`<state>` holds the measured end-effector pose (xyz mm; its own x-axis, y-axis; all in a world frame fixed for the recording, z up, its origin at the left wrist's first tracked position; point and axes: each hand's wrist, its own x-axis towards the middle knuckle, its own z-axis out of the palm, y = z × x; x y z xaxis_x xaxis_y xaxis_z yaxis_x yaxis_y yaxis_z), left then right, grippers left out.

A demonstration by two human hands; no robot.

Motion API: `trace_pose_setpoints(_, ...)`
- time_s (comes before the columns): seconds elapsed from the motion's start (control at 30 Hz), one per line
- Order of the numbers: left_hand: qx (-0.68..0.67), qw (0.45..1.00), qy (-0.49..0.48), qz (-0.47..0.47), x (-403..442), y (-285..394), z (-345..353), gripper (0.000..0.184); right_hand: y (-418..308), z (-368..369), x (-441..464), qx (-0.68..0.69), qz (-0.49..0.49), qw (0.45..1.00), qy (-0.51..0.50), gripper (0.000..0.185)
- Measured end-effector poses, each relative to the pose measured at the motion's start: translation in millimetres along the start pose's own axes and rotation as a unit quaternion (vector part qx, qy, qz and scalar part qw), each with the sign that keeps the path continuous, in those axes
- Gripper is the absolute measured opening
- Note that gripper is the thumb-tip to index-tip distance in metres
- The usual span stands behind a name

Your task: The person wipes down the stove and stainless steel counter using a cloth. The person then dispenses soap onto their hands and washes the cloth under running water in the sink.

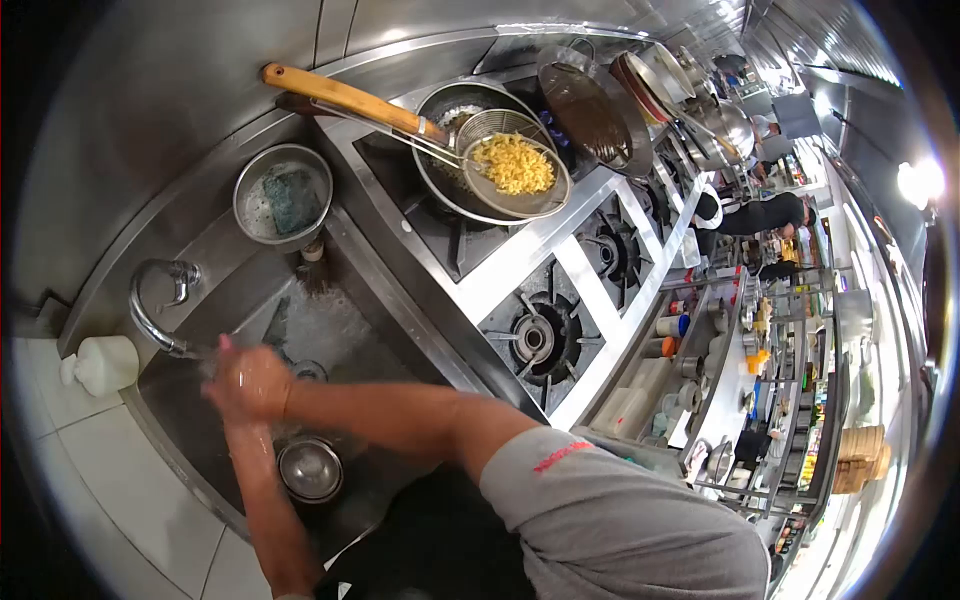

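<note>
My right hand [262,380] and my left hand [224,398] are pressed together, wet and smeared by motion, just below the spout of a curved metal faucet [150,318]. My right hand lies over the left one and hides part of it. Their fingers are too blurred to read, and something small and pink shows at the upper edge. Beneath them is a steel sink [350,345], where a small metal bowl or strainer [310,470] rests near my left forearm. A metal bowl with a greenish scouring pad [290,203] stands at the sink's back edge.
A wok [436,176] on the stove carries a wooden-handled strainer [560,190] of yellow food bits. Free burners [535,338] lie right of the sink. A white bottle [106,364] stands left. Shelves and people [765,215] are farther right.
</note>
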<state>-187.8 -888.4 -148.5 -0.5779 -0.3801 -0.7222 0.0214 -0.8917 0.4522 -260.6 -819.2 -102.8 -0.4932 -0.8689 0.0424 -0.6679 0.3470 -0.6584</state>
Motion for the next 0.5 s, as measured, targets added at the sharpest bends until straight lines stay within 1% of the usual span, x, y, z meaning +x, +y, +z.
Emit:
trace_pose_setpoints(0.03,0.01,1.0,0.009,-0.005,0,-5,3,0.049,15,4,11,0.092,0.05,0.991,-0.086,0.05)
trace_pose_setpoints(0.07,0.014,1.0,0.014,-0.011,2,-4,9,0.049,18,8,10,0.067,0.056,0.994,-0.063,0.044)
trace_pose_setpoints(0.1,0.011,1.0,-0.003,-0.017,5,-5,11,0.049,18,12,9,0.043,0.062,0.996,-0.041,0.039)
trace_pose_setpoints(0.13,-0.01,0.999,-0.05,-0.02,9,-4,10,0.048,15,16,13,0.02,0.062,0.998,-0.015,0.034)
trace_pose_setpoints(0.17,-0.031,0.995,-0.097,-0.024,14,-3,9,0.048,10,16,8,0.0,-0.02,0.997,0.075,0.035)
trace_pose_setpoints(0.2,-0.05,0.989,-0.138,-0.023,18,-4,5,0.047,3,15,-9,-0.013,-0.101,0.981,0.163,0.037)
trace_pose_setpoints(0.27,-0.081,0.973,-0.213,-0.024,20,-6,-2,0.046,13,29,-12,-0.047,-0.077,0.977,0.194,0.037)
trace_pose_setpoints(0.3,-0.092,0.964,-0.249,-0.026,15,-5,-1,0.045,30,30,10,-0.071,0.024,0.989,0.13,0.036)
trace_pose_setpoints(0.33,-0.048,0.992,-0.113,-0.016,-11,-5,36,0.043,47,7,30,-0.157,0.022,0.984,0.077,0.042)
trace_pose_setpoints(0.37,-0.005,1.0,0.029,-0.008,-30,1,69,0.04,68,2,49,-0.03,0.119,0.992,-0.015,0.048)
trace_pose_setpoints(0.4,0.014,0.999,-0.018,-0.042,-7,2,53,0.039,128,66,74,0.052,0.009,0.998,0.045,0.058)
trace_pose_setpoints(0.43,0.033,0.994,-0.065,-0.077,13,5,33,0.038,104,45,65,0.369,0.193,0.907,-0.062,0.061)
trace_pose_setpoints(0.47,0.015,0.997,-0.058,-0.057,15,19,30,0.038,87,1,52,0.621,0.348,0.682,-0.171,0.065)
trace_pose_setpoints(0.5,-0.006,0.998,-0.054,-0.035,16,28,32,0.038,76,-9,40,0.659,0.321,0.653,-0.19,0.067)
